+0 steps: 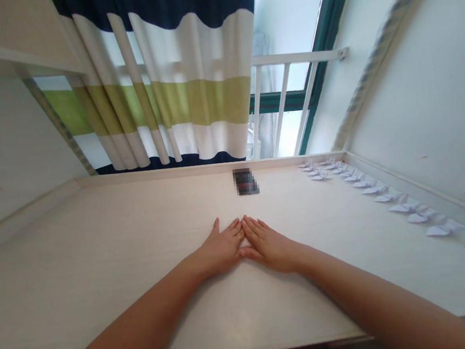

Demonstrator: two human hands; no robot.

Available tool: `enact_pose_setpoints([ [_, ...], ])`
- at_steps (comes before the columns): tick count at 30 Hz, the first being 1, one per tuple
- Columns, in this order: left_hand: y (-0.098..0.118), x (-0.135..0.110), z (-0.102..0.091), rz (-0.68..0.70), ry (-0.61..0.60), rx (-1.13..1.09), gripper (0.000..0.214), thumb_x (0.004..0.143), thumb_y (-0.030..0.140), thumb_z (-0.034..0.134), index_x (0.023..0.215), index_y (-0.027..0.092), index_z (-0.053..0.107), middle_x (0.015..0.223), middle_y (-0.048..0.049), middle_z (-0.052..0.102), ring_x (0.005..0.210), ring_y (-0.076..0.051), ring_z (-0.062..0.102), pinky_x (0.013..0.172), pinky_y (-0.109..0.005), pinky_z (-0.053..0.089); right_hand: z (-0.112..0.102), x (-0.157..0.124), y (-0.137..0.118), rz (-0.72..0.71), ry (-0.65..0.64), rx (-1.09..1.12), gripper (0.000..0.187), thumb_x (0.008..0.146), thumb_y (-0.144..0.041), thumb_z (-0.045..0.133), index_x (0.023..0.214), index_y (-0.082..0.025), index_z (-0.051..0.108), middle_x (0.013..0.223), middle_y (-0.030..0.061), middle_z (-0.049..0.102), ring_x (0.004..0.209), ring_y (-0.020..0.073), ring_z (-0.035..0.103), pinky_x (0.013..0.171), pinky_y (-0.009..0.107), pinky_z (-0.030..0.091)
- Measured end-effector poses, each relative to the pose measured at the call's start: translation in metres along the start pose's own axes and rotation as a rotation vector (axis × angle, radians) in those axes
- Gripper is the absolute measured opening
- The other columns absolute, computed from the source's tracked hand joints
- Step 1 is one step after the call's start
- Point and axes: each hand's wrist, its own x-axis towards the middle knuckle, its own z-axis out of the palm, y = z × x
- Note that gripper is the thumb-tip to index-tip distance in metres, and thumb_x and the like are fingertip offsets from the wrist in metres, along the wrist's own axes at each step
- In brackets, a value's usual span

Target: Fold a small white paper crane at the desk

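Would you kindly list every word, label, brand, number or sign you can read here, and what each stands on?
There is no readable text.
Dark object on the table: pixelated, so any marking is unreadable.
White paper cranes and striped curtain: no lettering visible.

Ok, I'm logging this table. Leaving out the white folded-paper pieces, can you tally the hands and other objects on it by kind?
Left hand and right hand: 2
Dark pixelated object: 1
Total: 3
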Motion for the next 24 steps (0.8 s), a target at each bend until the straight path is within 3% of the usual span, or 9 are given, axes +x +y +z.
enact_pose_setpoints([
  [3, 0.001, 0.000, -0.001, -0.009, 0.001, 0.005, 0.058, 0.086, 0.047, 0.018, 0.136, 0.019, 0.010, 0.143, -0.0104, 0.015, 0.132, -0.025, 0.015, 0.100, -0.058, 0.011, 0.003, -0.002, 0.003, 0.008, 0.022, 0.026, 0.079, 0.080, -0.059, 0.029, 0.134, -0.001, 0.022, 0.139, 0.0223, 0.019, 0.131, 0.0266, 0.015, 0.106, 0.042, 0.019],
  [6, 0.002, -0.001, 0.000, -0.054, 0.009, 0.009, 0.059, 0.086, 0.048, 0.014, 0.136, 0.017, 0.012, 0.143, -0.0108, 0.017, 0.131, -0.024, 0.016, 0.100, -0.057, 0.011, 0.004, -0.003, 0.004, 0.049, 0.047, 0.000, 0.081, 0.079, -0.061, 0.030, 0.133, 0.000, 0.025, 0.137, 0.0229, 0.023, 0.129, 0.0274, 0.019, 0.106, 0.042, 0.019],
  [15, 0.004, -0.008, 0.003, -0.130, 0.073, 0.058, 0.058, 0.085, 0.048, 0.018, 0.134, 0.017, 0.023, 0.141, -0.0120, 0.023, 0.130, -0.026, 0.021, 0.100, -0.059, 0.008, -0.004, -0.011, 0.004, 0.102, 0.043, -0.083, 0.074, 0.083, -0.058, 0.024, 0.130, -0.002, 0.033, 0.136, 0.0205, 0.028, 0.128, 0.0262, 0.026, 0.104, 0.039, 0.023],
  [24, 0.003, -0.016, 0.004, -0.163, 0.093, 0.033, 0.061, 0.084, 0.051, 0.017, 0.133, 0.016, 0.026, 0.140, -0.0135, 0.026, 0.129, -0.027, 0.024, 0.099, -0.059, 0.006, -0.010, -0.035, 0.013, 0.183, 0.025, -0.143, 0.058, 0.088, -0.047, 0.019, 0.131, -0.012, 0.033, 0.138, 0.0136, 0.028, 0.128, 0.0230, 0.026, 0.103, 0.050, 0.017],
])
